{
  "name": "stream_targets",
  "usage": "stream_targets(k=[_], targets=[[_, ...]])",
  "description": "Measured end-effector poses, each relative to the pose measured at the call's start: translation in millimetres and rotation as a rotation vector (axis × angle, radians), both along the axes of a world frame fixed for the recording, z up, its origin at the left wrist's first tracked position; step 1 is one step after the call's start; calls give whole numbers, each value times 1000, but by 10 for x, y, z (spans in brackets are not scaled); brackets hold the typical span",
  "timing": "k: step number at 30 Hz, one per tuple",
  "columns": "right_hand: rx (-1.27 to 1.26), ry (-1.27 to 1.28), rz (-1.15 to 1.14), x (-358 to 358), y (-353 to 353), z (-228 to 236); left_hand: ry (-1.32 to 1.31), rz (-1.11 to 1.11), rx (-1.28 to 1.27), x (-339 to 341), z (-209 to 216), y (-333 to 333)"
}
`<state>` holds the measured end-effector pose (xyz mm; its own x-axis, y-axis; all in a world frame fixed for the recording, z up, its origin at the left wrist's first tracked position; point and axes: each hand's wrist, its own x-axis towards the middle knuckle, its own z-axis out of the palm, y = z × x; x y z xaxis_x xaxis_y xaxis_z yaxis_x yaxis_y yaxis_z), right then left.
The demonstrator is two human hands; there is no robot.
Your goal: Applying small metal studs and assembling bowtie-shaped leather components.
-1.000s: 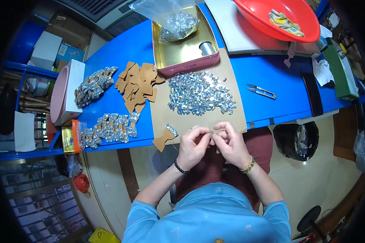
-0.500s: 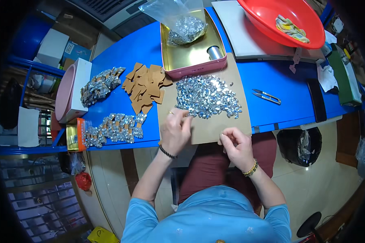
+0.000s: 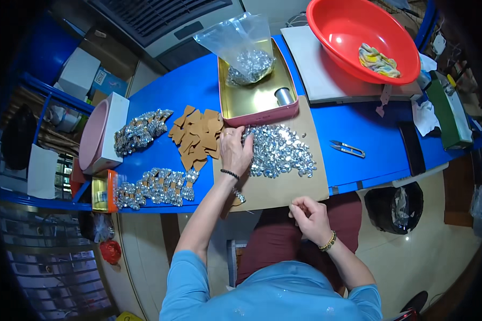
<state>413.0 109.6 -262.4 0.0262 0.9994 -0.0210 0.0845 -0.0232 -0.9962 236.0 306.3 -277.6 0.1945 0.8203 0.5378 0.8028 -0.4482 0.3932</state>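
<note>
My left hand [image 3: 235, 151] reaches over the left edge of a heap of silver, shiny rhinestone-like pieces [image 3: 281, 152], with its thumb apart from the fingers. The heap lies on a brown cardboard sheet [image 3: 262, 195]. Below my left wrist, a small brown card piece with silver stones [image 3: 239, 198] lies at the sheet's near edge, partly hidden by the forearm. My right hand [image 3: 310, 216] is closed in a pinch at the front edge of the sheet; whatever sits between thumb and finger is too small to make out.
Brown card pieces [image 3: 198, 134] are piled left of the sheet. Stone-covered pieces [image 3: 155, 187] lie farther left. Behind stands a pink-rimmed tin [image 3: 260, 115] with a bag of silver stones [image 3: 249, 67] and a thread spool [image 3: 284, 96]. Thread snips [image 3: 348, 148] and a red basin [image 3: 359, 32] are right.
My left hand has gone forward to the heap's left edge. A stone-trimmed card piece now shows beneath the wrist. My right hand keeps its pinch; the whole view has shifted slightly.
</note>
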Motion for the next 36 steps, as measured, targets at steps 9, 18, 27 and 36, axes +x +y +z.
stream_targets(k=[9, 18, 27, 36], targets=[[-62, 84, -37, 38, -75, -86, -41, -111, -77, 184, -39, -244], [-73, 94, -34, 14, -136, -120, -25, -185, -149, 300, 5, -636], [-66, 89, -31, 23, -183, -166, -73, -251, -24, 135, 148, -626], [-81, 66, 2, -68, -196, -154, 0, 12, -274, -554, 61, -400]])
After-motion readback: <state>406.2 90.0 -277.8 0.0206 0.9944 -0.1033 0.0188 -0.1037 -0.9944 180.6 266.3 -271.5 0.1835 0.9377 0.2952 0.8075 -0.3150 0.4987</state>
